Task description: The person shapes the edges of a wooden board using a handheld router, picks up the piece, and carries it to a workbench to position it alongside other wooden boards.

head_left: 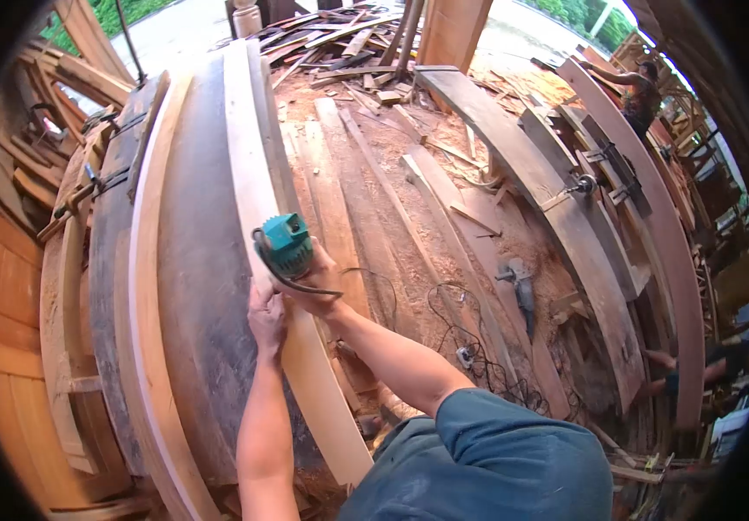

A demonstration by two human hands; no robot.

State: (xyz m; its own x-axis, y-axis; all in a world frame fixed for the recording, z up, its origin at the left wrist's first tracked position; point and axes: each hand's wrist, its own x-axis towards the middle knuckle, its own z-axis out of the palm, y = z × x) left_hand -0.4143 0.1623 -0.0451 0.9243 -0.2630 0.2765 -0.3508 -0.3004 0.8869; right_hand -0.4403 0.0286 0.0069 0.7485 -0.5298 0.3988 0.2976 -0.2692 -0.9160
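Note:
My right hand (321,271) is wrapped round a green, corded handheld power tool (286,246), which looks like a trim router. The tool sits over a long pale plank (251,156) that runs away from my body. At the plank's left edge, just below the tool, is my left hand (268,317). Its fingers are drawn together close to my right hand, and what they grip is hidden. A black cord (296,285) loops from the tool across my right wrist. The tool's base and cutting end are out of sight.
A dark worktable (205,260) lies left of the plank, with a long board (150,347) along it and clamps (83,193) beyond. Planks, shavings, tangled cords (470,347) and an angle grinder (519,291) cover the floor. Another person (641,95) stands far right behind long boards (557,195).

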